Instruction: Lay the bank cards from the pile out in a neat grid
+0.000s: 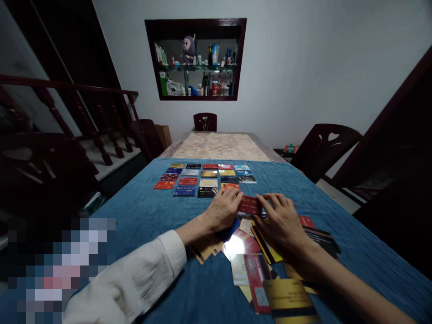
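Note:
A dark red card (249, 205) is held between my two hands, above the near side of the laid-out cards. My left hand (224, 208) grips its left edge, and my right hand (281, 220) pinches its right edge. Under and around my hands lies a loose pile of overlapping cards, among them a gold card (289, 294), a red card (254, 274) and a black-and-yellow card (266, 245). Farther off, several cards lie in neat rows, including a blue card (184, 191) and a black card (207, 192). My left hand partly covers an orange card (230, 186).
A blue cloth (135, 234) covers the near part of the table; its far end shows a beige patterned top (222, 146). Dark wooden chairs stand at the left, the far end (205, 121) and the right (326, 146). A wall shelf (199, 67) holds bottles and a plush toy.

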{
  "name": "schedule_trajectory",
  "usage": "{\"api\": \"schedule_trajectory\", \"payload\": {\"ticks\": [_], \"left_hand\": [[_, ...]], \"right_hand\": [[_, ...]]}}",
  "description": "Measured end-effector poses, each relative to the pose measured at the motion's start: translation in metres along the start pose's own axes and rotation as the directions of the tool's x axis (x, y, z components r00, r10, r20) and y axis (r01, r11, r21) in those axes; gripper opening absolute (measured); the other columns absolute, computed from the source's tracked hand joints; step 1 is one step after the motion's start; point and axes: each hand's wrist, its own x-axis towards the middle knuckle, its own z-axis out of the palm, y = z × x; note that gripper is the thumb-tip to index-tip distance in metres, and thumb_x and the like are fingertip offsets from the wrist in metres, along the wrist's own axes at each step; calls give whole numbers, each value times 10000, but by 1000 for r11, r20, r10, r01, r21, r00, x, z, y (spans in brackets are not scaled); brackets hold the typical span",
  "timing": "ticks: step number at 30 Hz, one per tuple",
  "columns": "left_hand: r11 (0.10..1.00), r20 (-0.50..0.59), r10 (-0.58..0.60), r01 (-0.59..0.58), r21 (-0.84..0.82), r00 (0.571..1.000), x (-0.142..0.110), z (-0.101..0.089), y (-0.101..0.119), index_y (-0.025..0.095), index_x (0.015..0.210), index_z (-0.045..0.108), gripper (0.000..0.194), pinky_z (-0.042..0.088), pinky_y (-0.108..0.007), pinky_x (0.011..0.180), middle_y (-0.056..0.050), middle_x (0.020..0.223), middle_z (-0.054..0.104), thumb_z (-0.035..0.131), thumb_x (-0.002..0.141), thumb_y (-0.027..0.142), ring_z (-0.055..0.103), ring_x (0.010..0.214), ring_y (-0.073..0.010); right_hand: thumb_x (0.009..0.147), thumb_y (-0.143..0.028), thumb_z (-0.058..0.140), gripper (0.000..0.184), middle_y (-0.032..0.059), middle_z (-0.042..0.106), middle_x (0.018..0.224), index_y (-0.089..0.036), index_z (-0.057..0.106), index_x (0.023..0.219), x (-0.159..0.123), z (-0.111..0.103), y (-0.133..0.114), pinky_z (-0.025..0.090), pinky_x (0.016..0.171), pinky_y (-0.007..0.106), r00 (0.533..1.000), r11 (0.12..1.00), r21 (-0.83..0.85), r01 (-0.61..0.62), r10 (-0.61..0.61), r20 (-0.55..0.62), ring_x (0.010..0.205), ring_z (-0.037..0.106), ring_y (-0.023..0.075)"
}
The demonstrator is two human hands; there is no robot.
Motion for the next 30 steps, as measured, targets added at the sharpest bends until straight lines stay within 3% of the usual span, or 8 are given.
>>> {"api": "schedule_trajectory", "payload": {"ticks": [13,21,30], "left_hand": [[995,121,-92,87,53,988,-11,-24,-55,126,1252,504,451,480,-440,920,-179,1251,564,550,806,77,540,1148,-302],[986,184,-166,160,48,969,-18,-36,-95,143,1228,519,476,484,-442,930,-162,1241,555,601,767,54,535,1145,-301],[962,269,-259,271,-8,928,-30,-43,-145,182,1149,562,409,467,-388,940,-100,1161,559,638,753,118,542,1080,-261]], "right_hand": [[837,-285,632,452,152,599,1195,-150,563,1263,59,15,-17,382,799,355,986,985,167,37,-63,156,1080,461,287],[858,-321,609,459,160,567,1270,-171,555,1289,108,25,-39,400,827,376,943,984,179,-8,-52,328,1129,446,307],[880,-319,585,412,133,555,1314,-211,567,1277,157,46,-64,414,883,405,903,966,253,-43,-71,423,1184,437,314]]}}
